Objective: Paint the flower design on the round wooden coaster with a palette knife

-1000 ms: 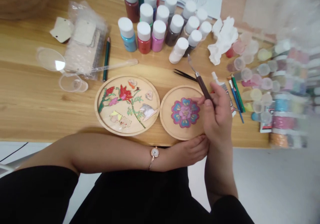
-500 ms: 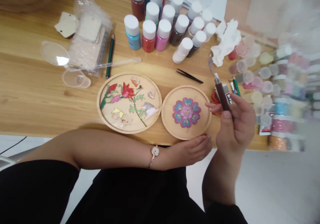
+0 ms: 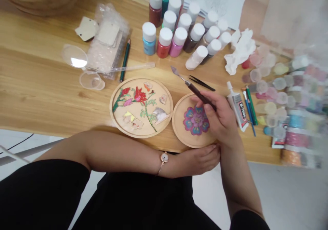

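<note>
A person's 2 bare forearms cross the lower part of the frame. The right hand (image 3: 221, 119), right of centre, is curled closed around a palette knife (image 3: 198, 93), holding its dark handle like a pen. The knife's long axis runs diagonally, with the metal blade at the upper left and the handle ending in the hand at the lower right. The knife crosses above the top right edge of a small round wooden tray (image 3: 179, 129), which carries a painted blue and pink flower (image 3: 196, 120). The right hand overlaps that tray's right side, making it the nearer hand. The left hand (image 3: 198, 161), at lower centre, lies open and empty, with its fingers pointing right along the tray's lower edge. It is very close, but I cannot tell whether it touches.

Just left of the small tray lies a larger round wooden tray (image 3: 169, 113) with painted red flowers on green stems. Black tweezers (image 3: 201, 83) lie just beyond the blade. White-capped paint bottles (image 3: 165, 42) crowd the upper centre, and a tube of B-7000 glue (image 3: 237, 108) lies to the right.
</note>
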A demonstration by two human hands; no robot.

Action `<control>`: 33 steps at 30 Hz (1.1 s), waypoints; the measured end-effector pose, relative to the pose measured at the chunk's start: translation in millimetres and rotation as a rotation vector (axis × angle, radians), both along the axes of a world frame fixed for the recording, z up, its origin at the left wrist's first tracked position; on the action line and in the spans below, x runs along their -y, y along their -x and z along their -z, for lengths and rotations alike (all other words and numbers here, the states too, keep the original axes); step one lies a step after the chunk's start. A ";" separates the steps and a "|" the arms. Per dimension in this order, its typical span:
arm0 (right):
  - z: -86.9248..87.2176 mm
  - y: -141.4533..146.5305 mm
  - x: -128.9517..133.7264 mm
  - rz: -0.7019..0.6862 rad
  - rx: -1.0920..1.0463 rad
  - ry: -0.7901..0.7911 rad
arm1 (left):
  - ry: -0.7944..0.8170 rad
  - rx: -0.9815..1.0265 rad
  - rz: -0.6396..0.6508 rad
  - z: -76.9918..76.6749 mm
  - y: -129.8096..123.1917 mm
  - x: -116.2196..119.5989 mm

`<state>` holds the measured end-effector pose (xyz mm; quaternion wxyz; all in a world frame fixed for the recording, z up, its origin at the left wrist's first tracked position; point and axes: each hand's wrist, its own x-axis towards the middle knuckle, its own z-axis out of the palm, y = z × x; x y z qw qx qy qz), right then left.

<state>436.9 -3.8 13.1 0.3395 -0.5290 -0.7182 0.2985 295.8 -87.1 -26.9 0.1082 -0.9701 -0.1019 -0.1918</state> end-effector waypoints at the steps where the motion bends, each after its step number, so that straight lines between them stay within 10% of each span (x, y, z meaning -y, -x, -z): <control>1: 0.3 0.8 -0.6 -0.007 -0.006 0.000 | 0.003 0.019 -0.006 0.2 0.0 -0.1; 9: -7.9 -5.3 16.7 0.160 -0.163 -0.160 | -0.032 -0.081 -0.006 -6.0 2.5 -1.4; 22: 1.2 7.4 119.0 0.520 -0.292 -0.178 | 0.002 -0.003 -0.027 2.4 -4.9 2.2; 33: 6.9 22.0 119.8 0.497 -0.021 -0.177 | 0.023 -0.155 0.068 -13.3 3.1 -8.4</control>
